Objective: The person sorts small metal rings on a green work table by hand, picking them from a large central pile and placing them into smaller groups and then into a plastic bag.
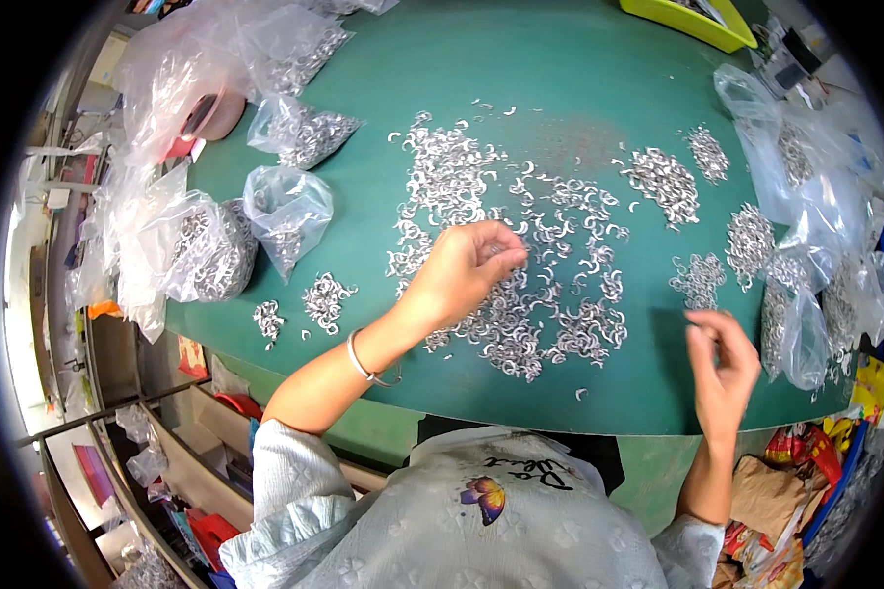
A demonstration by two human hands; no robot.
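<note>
Over the large spread of small silvery crescent-shaped metal pieces point(452, 177), my left hand point(471, 265) is closed in a pinch, thumb against fingers. Whatever lies between those fingertips is too small to make out. A thin bracelet point(358, 355) circles the left wrist. My right hand point(725, 365) is above the table's near right part, just below a small loose heap of ring-like pieces point(698, 281). Its thumb and forefinger bend together into a ring shape, and I cannot make out anything in them.
Clear plastic bags of metal pieces point(211, 250) crowd the left side of the green table point(413, 69); more bags point(805, 236) line the right. Smaller heaps point(663, 185) lie right of the main spread, others point(326, 301) to its left. A yellow tray point(692, 22) stands far right.
</note>
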